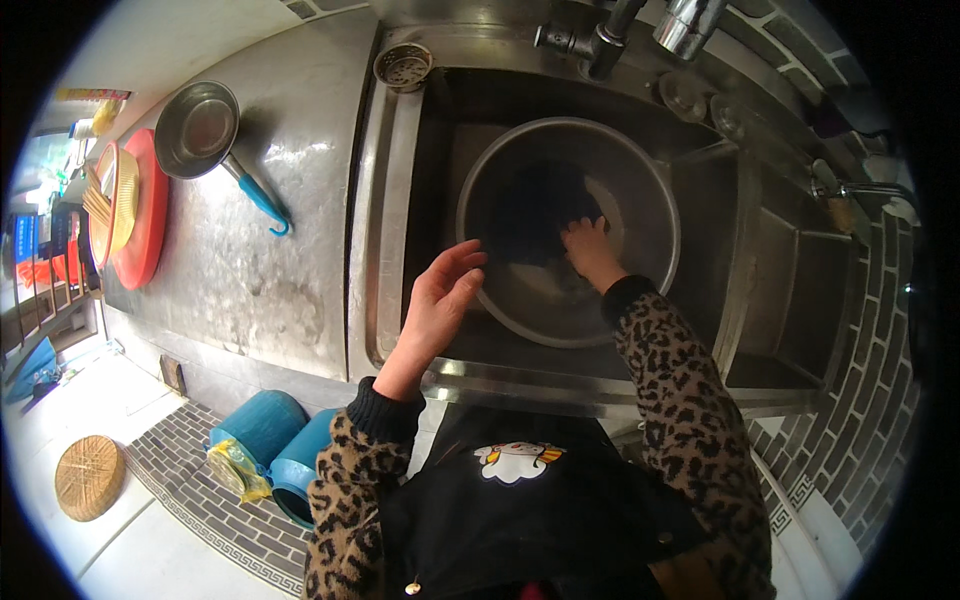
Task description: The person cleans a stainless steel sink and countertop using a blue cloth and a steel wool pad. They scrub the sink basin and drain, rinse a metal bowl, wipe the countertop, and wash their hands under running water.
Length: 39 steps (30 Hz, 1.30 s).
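Observation:
A large round metal basin [517,324] stands in the stainless steel sink [391,225], with dark material, perhaps cloth, inside it. Over the basin's left rim hangs my left hand [444,296], fingers apart and slightly curled, with nothing in it. My right hand [589,247] reaches into the basin, its fingers bent down at the edge of the dark material; whether they grip it cannot be told. Both forearms wear leopard-patterned sleeves with black cuffs.
A metal faucet [600,49] rises behind the sink. A round strainer [403,66] sits at the sink's back left corner. On the left counter lie a frying pan [199,127] with a blue handle and a red tray [154,217] bearing a basket. A smaller basin compartment [787,285] adjoins at right.

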Tool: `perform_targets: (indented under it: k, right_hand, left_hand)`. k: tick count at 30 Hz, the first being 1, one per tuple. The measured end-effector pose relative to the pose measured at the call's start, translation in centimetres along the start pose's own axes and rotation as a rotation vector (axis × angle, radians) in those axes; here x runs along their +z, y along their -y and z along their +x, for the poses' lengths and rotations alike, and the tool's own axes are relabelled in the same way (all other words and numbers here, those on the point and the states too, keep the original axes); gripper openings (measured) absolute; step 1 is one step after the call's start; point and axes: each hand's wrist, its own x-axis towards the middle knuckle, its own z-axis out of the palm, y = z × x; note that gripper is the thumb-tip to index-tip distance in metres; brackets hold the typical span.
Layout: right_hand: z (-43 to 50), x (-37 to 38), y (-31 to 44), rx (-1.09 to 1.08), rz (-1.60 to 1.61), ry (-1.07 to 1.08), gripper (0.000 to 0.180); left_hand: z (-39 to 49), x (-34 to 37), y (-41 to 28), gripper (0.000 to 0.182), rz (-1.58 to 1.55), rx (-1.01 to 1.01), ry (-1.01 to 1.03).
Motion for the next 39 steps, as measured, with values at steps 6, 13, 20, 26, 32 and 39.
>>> perform_targets:
  k: [6, 13, 20, 26, 32, 39]
  right_hand:
    - [-0.8, -3.1, -1.5, 0.059, 0.447, -0.12, 0.016]
    - [-5.5, -15.6, -5.0, -0.118, 1.368, -0.124, 0.013]
    - [-6.8, -19.8, -5.5, 0.018, 1.598, -0.078, 0.021]
    - [-6.9, -16.8, -4.6, 0.126, 0.809, -0.221, 0.039]
    - [-5.4, -13.7, -6.6, 0.191, 0.516, -0.337, 0.037]
    - [-3.9, -13.6, -5.0, -0.097, 0.995, -0.554, 0.05]
  left_hand:
    - [2.4, 0.4, 0.8, 0.039, 0.093, 0.059, 0.105]
    - [7.8, 5.3, 0.4, 0.045, 0.644, 0.486, 0.117]
    - [11.0, 7.2, -1.1, 0.024, 0.673, 0.441, 0.242]
    - [12.6, 4.8, -1.0, 0.01, 0.381, 0.402, 0.226]
    - [14.0, 5.0, -0.9, 0.016, 0.31, 0.451, 0.132]
    - [15.5, 9.1, -2.6, 0.026, 0.332, 0.406, 0.214]
